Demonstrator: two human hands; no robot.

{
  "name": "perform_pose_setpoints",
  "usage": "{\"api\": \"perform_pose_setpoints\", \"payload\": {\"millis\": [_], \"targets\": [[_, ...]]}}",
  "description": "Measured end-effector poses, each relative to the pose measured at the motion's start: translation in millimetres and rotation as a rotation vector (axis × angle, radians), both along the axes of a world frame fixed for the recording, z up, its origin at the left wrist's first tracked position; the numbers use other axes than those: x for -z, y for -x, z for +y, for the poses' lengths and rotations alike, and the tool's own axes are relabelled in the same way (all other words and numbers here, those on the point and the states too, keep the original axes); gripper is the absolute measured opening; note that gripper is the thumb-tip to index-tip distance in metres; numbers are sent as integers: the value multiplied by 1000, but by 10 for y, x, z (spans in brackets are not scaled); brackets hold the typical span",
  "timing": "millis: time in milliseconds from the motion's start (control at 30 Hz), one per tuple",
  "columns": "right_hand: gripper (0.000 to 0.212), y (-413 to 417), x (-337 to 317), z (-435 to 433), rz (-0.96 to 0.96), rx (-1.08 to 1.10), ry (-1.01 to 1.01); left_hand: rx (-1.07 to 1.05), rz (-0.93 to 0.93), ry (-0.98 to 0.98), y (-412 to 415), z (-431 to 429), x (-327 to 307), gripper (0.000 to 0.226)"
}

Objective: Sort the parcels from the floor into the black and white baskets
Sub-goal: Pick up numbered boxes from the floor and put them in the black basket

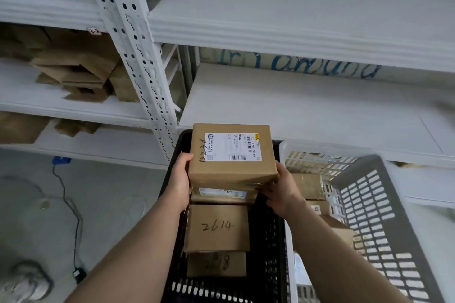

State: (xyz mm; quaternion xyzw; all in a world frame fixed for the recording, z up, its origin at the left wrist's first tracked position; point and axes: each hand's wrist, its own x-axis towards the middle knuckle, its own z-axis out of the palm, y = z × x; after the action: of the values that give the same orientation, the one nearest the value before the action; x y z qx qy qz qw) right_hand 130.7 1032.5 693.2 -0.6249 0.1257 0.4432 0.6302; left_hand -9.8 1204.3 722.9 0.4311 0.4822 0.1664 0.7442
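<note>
forearms in from 6 o'clock | left hand (181,179) clasps parcel (231,157) on its 9 o'clock side, thumb on top | right hand (283,190) clasps its 4 o'clock corner | parcel between both palms, label up, above black basket (269,253) | white basket (369,204) at 3 o'clock | shelving (307,110) at 12 o'clock

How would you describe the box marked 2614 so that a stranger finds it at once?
Look in the black basket, left of the white basket. The box lies in its middle. It alone shows handwritten 2614 on a bare top, without a printed label.
</note>
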Motion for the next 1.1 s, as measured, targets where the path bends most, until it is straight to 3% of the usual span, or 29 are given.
{"api": "perform_pose_setpoints", "payload": {"millis": [133, 267, 467, 600, 733, 967, 1100], "targets": [[43, 48, -149, -72, -40, -4, 24, 50, 18, -38, 20, -35, -127, 26], [69, 116, -293, -152, -64, 14, 26, 19, 58, -173, 64, -50, -217, 32], [62, 267, -484, -280, -80, 8, 13, 73, 155, -256, 134, -146, -215, 58], [54, 351, -522, -279, -124, 31, -18, 148, 221, -282, 149, -185, -174, 50], [47, 392, -529, -299, -137, 38, 37, 84, 235, -314, 213, -191, -188, 49], [44, 576, -591, -584, -162, -186, 146, -25, 257, -442, 543, -403, -285, 43], [49, 725, -512, -814, -144, -282, 145, -1, 249, -490, 824, -751, -309, 27]]}}
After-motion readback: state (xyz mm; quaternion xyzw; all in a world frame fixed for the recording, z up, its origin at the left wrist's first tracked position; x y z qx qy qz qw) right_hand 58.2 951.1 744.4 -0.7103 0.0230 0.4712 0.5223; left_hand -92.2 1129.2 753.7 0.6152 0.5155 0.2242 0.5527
